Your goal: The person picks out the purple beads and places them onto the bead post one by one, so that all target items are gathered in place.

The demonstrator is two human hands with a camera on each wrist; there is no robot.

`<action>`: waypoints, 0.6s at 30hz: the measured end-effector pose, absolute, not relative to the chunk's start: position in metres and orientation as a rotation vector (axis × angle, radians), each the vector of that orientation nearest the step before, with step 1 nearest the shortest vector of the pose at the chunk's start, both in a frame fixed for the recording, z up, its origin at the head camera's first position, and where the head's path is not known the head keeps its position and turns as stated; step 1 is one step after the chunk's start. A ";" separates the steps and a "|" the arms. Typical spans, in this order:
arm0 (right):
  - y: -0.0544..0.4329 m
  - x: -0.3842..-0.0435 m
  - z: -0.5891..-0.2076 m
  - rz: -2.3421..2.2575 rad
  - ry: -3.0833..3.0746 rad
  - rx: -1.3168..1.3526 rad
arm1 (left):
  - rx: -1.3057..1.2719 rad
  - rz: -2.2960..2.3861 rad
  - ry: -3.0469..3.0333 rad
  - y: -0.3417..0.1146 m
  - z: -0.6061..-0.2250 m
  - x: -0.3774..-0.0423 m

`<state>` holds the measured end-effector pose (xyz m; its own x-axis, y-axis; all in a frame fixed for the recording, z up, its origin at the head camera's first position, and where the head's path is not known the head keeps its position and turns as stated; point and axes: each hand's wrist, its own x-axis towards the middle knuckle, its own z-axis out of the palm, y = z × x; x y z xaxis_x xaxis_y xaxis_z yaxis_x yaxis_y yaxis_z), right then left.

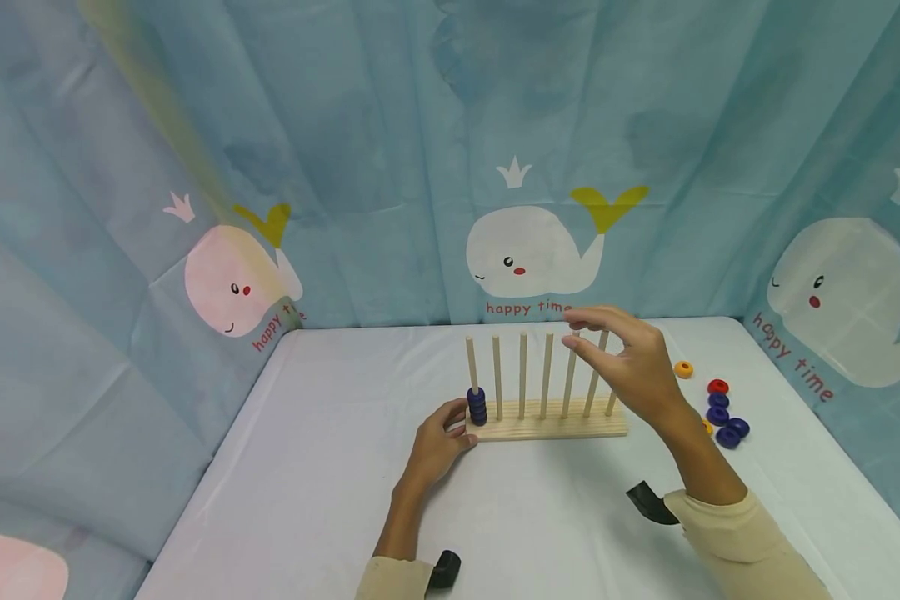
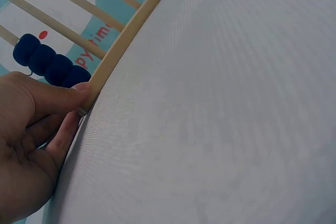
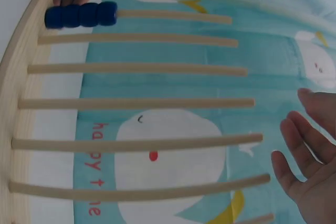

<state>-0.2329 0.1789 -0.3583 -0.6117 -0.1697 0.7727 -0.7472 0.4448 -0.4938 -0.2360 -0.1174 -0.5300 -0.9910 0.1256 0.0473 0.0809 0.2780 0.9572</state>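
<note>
A wooden peg stand (image 1: 555, 427) with a row of upright rods stands on the table. Several dark blue rings (image 1: 477, 407) are stacked on its leftmost rod, and they show again as blue rings (image 3: 81, 15) in the right wrist view. My left hand (image 1: 437, 446) grips the left end of the base; in the left wrist view the thumb of that left hand (image 2: 37, 124) lies on the base's front edge. My right hand (image 1: 633, 367) is raised by the tops of the right-hand rods, thumb and fingers apart, with nothing between them.
Right of the stand lie several loose blue rings (image 1: 717, 416), a red ring (image 1: 717, 387) and a yellow ring (image 1: 683, 369). Another yellow ring (image 1: 707, 427) is partly hidden by my right forearm. A blue whale-print curtain (image 1: 390, 167) hangs behind the white table (image 1: 330, 467).
</note>
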 end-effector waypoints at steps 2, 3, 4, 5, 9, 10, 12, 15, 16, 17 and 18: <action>0.186 -0.230 -0.359 1.149 -2.055 0.734 | 0.196 1.851 2.480 -0.117 -0.531 -0.236; 0.189 -0.229 -0.360 1.148 -2.057 0.717 | 0.192 1.850 2.479 -0.117 -0.531 -0.237; 0.193 -0.227 -0.361 1.143 -2.059 0.697 | 0.191 1.850 2.478 -0.117 -0.531 -0.237; 0.196 -0.226 -0.362 1.136 -2.061 0.676 | 0.188 1.848 2.479 -0.117 -0.531 -0.237; 0.209 -0.223 -0.366 1.115 -2.057 0.604 | 0.190 1.849 2.479 -0.117 -0.531 -0.237; 0.212 -0.222 -0.367 1.115 -2.055 0.590 | 0.191 1.848 2.479 -0.117 -0.531 -0.236; 0.219 -0.221 -0.369 1.112 -2.056 0.561 | 0.191 1.847 2.479 -0.117 -0.531 -0.236; 0.227 -0.219 -0.373 1.116 -2.066 0.517 | 0.194 1.844 2.483 -0.117 -0.531 -0.236; 0.230 -0.218 -0.374 1.114 -2.071 0.499 | 0.197 1.841 2.486 -0.118 -0.531 -0.236; 0.232 -0.217 -0.375 1.107 -2.076 0.479 | 0.196 1.841 2.486 -0.118 -0.531 -0.236; 0.235 -0.216 -0.376 1.106 -2.078 0.463 | 0.198 1.842 2.488 -0.117 -0.531 -0.236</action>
